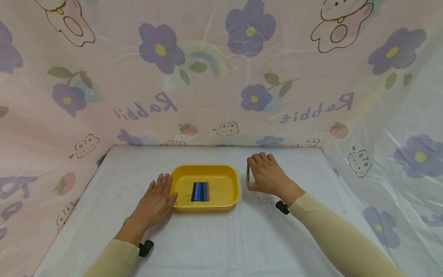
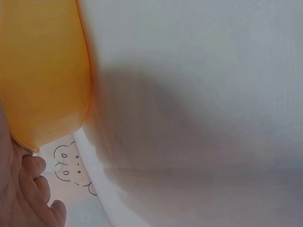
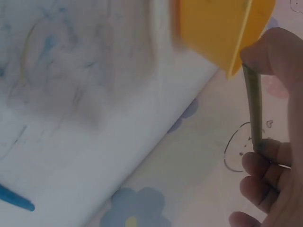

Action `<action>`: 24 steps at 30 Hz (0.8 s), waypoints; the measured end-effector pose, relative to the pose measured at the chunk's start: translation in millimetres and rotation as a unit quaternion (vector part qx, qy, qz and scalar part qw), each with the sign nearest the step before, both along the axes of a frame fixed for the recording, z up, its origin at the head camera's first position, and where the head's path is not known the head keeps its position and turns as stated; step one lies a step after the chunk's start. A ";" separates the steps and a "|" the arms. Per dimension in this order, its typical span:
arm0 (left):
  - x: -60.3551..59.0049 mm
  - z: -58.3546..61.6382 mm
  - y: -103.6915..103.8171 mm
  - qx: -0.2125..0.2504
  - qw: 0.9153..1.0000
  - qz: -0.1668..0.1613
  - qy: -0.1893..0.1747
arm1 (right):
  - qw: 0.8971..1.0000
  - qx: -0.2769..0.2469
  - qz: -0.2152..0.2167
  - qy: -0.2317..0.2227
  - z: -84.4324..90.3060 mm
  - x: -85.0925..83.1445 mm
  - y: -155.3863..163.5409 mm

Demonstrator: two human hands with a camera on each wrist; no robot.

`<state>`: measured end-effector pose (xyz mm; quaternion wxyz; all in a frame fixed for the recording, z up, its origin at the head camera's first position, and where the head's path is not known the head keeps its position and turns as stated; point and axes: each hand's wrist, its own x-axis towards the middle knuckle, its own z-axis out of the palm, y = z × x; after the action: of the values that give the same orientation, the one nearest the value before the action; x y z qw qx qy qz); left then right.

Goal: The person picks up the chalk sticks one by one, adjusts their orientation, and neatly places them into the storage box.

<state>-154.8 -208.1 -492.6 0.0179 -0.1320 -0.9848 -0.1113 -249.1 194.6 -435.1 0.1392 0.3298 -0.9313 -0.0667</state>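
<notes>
The stick (image 1: 247, 172) in the right hand (image 1: 265, 173) is thin, straight and olive-brown, roughly the length of the bars that lie in the tray. It stands nearly on end just off the right rim of the yellow tray (image 1: 180, 181), near the middle of the tabletop (image 1: 221, 238). The right wrist view shows it best: the thumb presses on one end and the curled fingers (image 3: 265, 158) pinch the other, so the stick spans the gap between them with its middle bare. Whether its lower end touches the tabletop is hard to tell from either view.

The left hand (image 1: 155, 201) lies flat on the tabletop against the tray's left rim, fingers straight and close together, the thumb touching the tray's near left corner; it holds nothing. Inside the tray four short bars (image 1: 200, 191) lie side by side, touching, in black and blue, with what looks like a grey one at the right.

The tabletop is covered in a white cloth with faint blue smudges. A thin blue item (image 3: 14, 198) lies on it at the lower left of the right wrist view. Pink sheeting printed with purple flowers, strawberries, rabbits and the word "Rabbit" hangs behind and to both sides. Both arms wear beige sleeves.
</notes>
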 end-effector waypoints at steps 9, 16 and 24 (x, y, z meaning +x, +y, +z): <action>-0.6 2.3 -0.1 -0.012 1.000 0.003 -0.006 | 1.000 0.005 0.004 -0.025 5.4 2.6 -27.4; -0.8 1.9 -0.1 -0.015 1.000 0.005 -0.004 | 0.999 0.011 0.024 -0.036 6.2 8.3 -50.8; -0.8 2.3 0.7 -0.013 1.000 0.008 -0.005 | 0.997 0.034 0.042 -0.045 3.2 10.7 -78.5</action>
<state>-155.6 -207.3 -490.2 0.0123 -0.1234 -0.9874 -0.0985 -238.4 116.2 -431.9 0.0879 0.3759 -0.9192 -0.0778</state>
